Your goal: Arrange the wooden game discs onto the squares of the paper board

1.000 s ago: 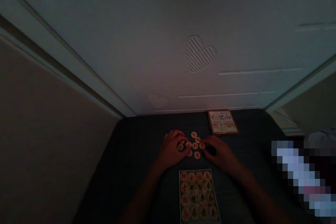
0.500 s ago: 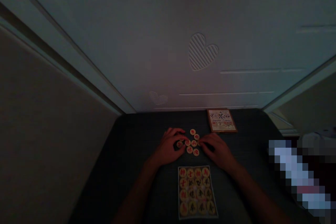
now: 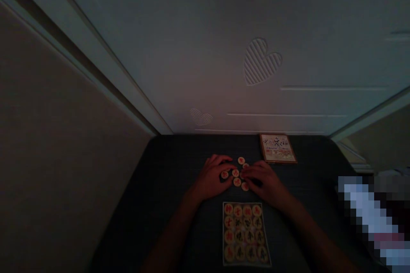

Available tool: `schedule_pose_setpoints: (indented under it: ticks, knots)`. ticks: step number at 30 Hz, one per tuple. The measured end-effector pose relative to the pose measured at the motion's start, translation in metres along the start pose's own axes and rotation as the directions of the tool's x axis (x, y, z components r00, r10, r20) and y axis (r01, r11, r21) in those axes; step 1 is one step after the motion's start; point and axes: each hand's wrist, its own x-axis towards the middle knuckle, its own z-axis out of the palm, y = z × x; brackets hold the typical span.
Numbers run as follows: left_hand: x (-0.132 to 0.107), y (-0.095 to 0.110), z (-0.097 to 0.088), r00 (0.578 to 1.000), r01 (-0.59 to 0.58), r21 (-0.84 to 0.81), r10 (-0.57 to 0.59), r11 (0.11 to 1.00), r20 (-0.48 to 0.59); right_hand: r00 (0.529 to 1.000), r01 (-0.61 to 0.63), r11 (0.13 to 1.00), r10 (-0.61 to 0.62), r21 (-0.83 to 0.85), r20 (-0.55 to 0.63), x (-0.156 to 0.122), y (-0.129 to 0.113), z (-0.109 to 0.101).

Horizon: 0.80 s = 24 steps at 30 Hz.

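Note:
Several round pale game pieces [image 3: 237,174] with red marks lie loose on a dark table [image 3: 166,187]. My left hand [image 3: 214,177] rests at their left side, fingers curled over the nearest pieces. On the other side my right hand [image 3: 262,180] has its fingers bent onto the cluster. Whether either hand grips a piece is hidden in the dim light. Close to me, an open tray [image 3: 246,233] holds rows of similar pieces with red and dark marks.
A small printed box lid [image 3: 277,148] lies at the table's far right. A white panel with heart shapes [image 3: 260,66] rises behind the table. A blurred, pixelated patch [image 3: 374,217] sits at the right edge.
Both hands have drawn closer together around the loose pieces, bunching them tighter. The view has shifted a little, so everything sits slightly further right.

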Motion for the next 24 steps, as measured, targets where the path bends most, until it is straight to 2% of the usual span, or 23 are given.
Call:
schedule_pose_setpoints:
  ticks: [5, 15, 24]
  knots:
    - [0.0, 0.0012, -0.0002, 1.0, 0.019, 0.008, -0.019, 1.0, -0.002, 1.0, -0.004, 1.0, 0.005, -0.021, 0.022, 0.0017, -0.0005, -0.0047]
    - [0.0005, 0.003, -0.0008, 1.0, 0.025, 0.004, -0.025, 1.0, 0.004, 0.998, -0.025, 0.997, 0.021, -0.074, -0.061, 0.0037, -0.0031, -0.0012]
    - [0.001, 0.0012, 0.0, 1.0, 0.02, 0.0, -0.02, 1.0, -0.007, 1.0, 0.002, 0.998, -0.002, -0.07, 0.001, 0.0009, -0.0004, -0.0026]
